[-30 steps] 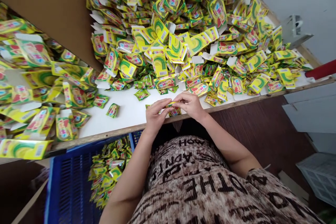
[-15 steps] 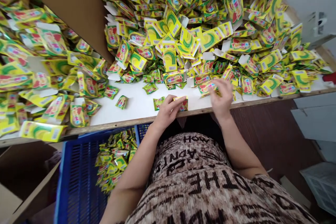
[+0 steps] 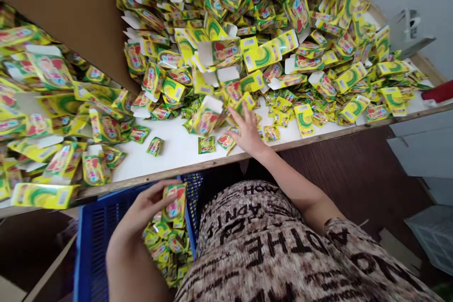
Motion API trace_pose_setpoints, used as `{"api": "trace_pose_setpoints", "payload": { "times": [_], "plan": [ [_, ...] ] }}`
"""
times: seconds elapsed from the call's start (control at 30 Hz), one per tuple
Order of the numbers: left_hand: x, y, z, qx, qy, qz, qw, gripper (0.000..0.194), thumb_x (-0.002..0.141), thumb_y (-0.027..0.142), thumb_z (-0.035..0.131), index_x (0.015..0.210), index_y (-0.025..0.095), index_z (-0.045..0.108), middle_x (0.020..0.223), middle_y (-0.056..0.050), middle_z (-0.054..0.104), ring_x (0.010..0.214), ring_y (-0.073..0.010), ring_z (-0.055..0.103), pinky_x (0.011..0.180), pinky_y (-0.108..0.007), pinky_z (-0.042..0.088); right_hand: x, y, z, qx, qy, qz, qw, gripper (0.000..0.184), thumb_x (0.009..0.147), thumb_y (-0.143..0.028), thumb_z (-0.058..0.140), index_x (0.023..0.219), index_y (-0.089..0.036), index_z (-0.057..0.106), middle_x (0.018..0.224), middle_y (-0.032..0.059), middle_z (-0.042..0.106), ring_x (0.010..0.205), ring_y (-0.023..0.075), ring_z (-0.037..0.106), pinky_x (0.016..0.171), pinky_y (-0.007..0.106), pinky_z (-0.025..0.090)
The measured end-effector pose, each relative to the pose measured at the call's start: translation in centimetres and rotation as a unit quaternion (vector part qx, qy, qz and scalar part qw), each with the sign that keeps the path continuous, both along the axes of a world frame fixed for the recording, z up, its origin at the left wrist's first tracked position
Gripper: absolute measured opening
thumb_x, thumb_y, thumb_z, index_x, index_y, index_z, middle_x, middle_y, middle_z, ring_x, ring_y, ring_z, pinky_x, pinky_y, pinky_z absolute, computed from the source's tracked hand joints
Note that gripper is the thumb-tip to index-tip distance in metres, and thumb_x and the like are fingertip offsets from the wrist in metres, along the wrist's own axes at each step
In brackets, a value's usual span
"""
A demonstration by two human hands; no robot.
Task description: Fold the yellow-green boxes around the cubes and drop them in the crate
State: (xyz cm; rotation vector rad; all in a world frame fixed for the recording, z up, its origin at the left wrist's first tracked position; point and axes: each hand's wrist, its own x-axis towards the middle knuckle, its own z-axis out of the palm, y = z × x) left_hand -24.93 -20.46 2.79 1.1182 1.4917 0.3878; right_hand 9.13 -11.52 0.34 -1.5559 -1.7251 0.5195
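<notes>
My left hand (image 3: 143,207) is down over the blue crate (image 3: 95,240), fingers closed on a small yellow-green carton (image 3: 174,203). Below it in the crate lies a heap of the same filled cartons (image 3: 166,247). My right hand (image 3: 247,131) reaches onto the white table (image 3: 177,148), fingers spread flat among loose yellow-green packets at the foot of the big pile of flat cartons (image 3: 247,42). A tilted carton (image 3: 205,118) lies just left of that hand. Small sachets (image 3: 205,144) lie near the table edge.
A second heap of cartons (image 3: 46,104) covers the left of the table, beside a brown cardboard wall (image 3: 71,4). A red roll (image 3: 439,92) lies at the right edge. A white basket (image 3: 432,238) stands on the floor at lower right.
My left hand left the table edge and dropped to the blue crate with a carton. My right hand swept left into the packets at the pile's foot, and cartons there shifted.
</notes>
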Motion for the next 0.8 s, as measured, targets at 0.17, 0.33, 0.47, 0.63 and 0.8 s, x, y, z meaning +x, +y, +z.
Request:
{"api": "trace_pose_setpoints", "payload": {
  "times": [0.17,0.33,0.47,0.63,0.8],
  "plan": [
    [-7.9,-5.0,-7.1,-0.036,0.246,0.074,0.966,0.032,0.056,0.045,0.078,0.082,0.026,0.073,0.073,-0.002,0.073,0.084,-0.0347,0.07,0.076,-0.044,0.056,6.7,-0.5,0.5,0.001,0.055,0.011,0.998,0.037,0.095,-0.021,0.049,0.128,-0.025,0.066,0.122,0.0087,0.067,0.117,0.0252,0.06,0.103,0.045,0.049],
    [-8.1,-5.7,-9.0,-0.12,0.425,0.041,0.896,0.019,0.063,0.035,0.067,0.074,0.02,0.069,0.055,-0.007,0.062,0.085,-0.0403,0.07,0.075,-0.045,0.053,14.8,-1.7,-1.1,-0.063,-0.178,-0.135,0.973,0.042,0.082,-0.029,0.069,0.121,-0.014,0.07,0.117,0.0188,0.065,0.116,0.0373,0.053,0.103,0.056,0.042],
    [-2.1,-3.1,-3.8,0.043,0.238,0.068,0.968,0.027,0.075,0.045,0.065,0.082,0.019,0.072,0.072,-0.006,0.073,0.077,-0.0292,0.071,0.076,-0.039,0.055,13.9,-2.8,-1.9,-0.058,-0.239,-0.085,0.965,0.044,0.086,-0.028,0.061,0.125,-0.01,0.066,0.123,0.0217,0.065,0.118,0.0368,0.053,0.105,0.053,0.04],
    [8.1,3.3,-0.8,0.305,0.023,-0.049,0.951,0.025,0.087,0.038,0.062,0.098,0.02,0.075,0.099,-0.009,0.075,0.094,-0.0249,0.069,0.091,-0.041,0.054,11.6,-2.4,-2.1,-0.039,-0.195,-0.097,0.975,0.034,0.09,-0.023,0.047,0.113,-0.011,0.07,0.104,0.0199,0.072,0.1,0.0322,0.064,0.096,0.048,0.045],
    [11.4,9.1,-2.8,0.365,0.295,-0.043,0.882,0.032,0.072,0.024,0.081,0.102,0.019,0.07,0.117,-0.016,0.062,0.119,-0.0375,0.053,0.103,-0.056,0.043,11.5,-2.5,-1.1,-0.045,0.073,-0.163,0.983,0.025,0.084,-0.039,0.06,0.093,-0.016,0.066,0.084,0.0084,0.069,0.07,0.0216,0.064,0.067,0.038,0.055]
  ]
}}
